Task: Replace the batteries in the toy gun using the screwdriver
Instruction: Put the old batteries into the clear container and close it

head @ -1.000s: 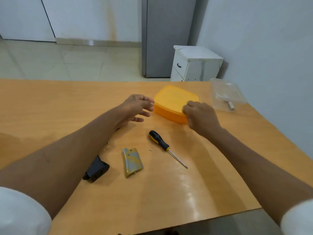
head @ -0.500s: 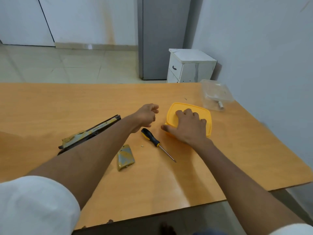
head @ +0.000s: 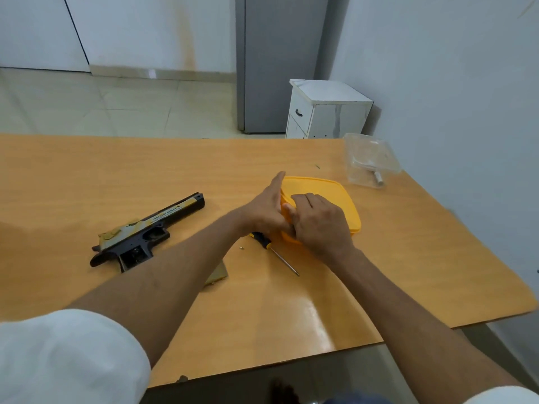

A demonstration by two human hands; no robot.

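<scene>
We work at the yellow box (head: pixel 335 196) with both hands, the toy gun (head: pixel 145 231) lying apart.

The gun, marked "DESERT EAGLE", lies left; the screwdriver (head: pixel 272 249) rests just under our wrists. Our left hand (head: pixel 265 214) presses straight fingers against the box's side; our right hand (head: pixel 319 225) curls over its lid.

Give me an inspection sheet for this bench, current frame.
Surface: wooden table, glossy.
Job's things: toy gun lying flat, grip compartment open; cover partly under left forearm; screwdriver and screw loose on table; yellow box, lid on.
Clutter: clear tray at far right edge, small metal part inside.
Grippers: left hand flat against box side; right hand gripping lid edge.
Cables: nothing seen.
Surroundings: white cabinet, grey fridge, tiled floor.
</scene>
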